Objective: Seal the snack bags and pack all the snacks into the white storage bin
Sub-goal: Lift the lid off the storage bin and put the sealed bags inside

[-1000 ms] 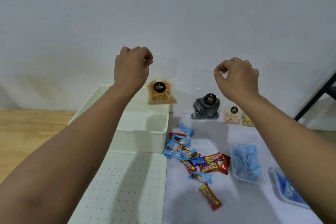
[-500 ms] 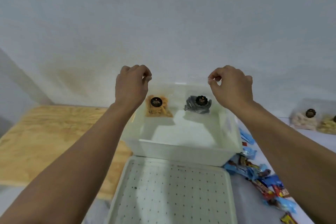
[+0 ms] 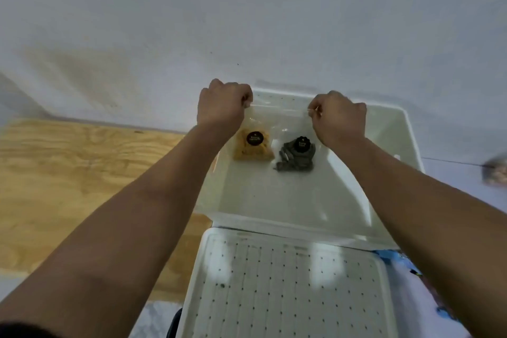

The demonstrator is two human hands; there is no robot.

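My left hand (image 3: 223, 105) pinches the top of a clear bag of orange snacks (image 3: 253, 147) with a round black label. My right hand (image 3: 338, 118) pinches the top of a clear bag of dark grey snacks (image 3: 297, 156), also with a black label. Both bags hang side by side inside the white storage bin (image 3: 395, 129), low over its floor. Whether they touch the floor I cannot tell. Both hands are over the bin's far half.
The bin's perforated white lid (image 3: 288, 282) lies flat in front of the bin. A wooden board (image 3: 68, 173) lies to the left. Blue wrapped candies (image 3: 395, 258) show at the right edge, and another snack bag (image 3: 496, 173) sits blurred at the far right.
Both hands carried the two bags leftwards from above the table to over the bin, then lowered them inside it. The view has tilted downwards.
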